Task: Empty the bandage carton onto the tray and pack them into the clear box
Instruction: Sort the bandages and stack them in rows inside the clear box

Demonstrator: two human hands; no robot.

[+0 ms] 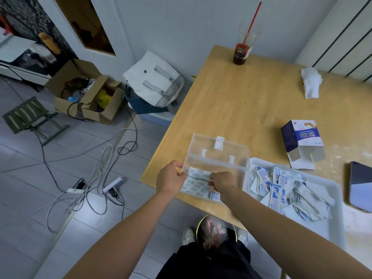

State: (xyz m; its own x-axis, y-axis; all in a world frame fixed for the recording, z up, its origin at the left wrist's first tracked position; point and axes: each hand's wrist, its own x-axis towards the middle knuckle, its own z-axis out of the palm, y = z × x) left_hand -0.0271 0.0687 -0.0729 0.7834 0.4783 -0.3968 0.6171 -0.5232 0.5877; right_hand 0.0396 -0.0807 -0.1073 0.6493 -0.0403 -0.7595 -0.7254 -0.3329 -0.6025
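The clear box [239, 168] stands at the table's near left corner, its lid [217, 147] swung open to the far side. Wrapped bandages [198, 181] lie stacked in its left part. My left hand [170, 179] grips the box's left wall, thumb curled at the rim. My right hand [221, 181] is inside the box, pinching bandages in the stack. To the right, the white tray [336, 198] holds a loose heap of bandages [289, 192]. The blue-and-white bandage carton [302, 140] lies on its side beyond the tray, its flaps open.
A phone [361, 185] lies at the table's right edge. A cup with a red straw [241, 51] and a crumpled tissue [311, 81] sit at the far end. On the floor to the left are cables [96, 178], a cardboard box [84, 93] and a stool [30, 115].
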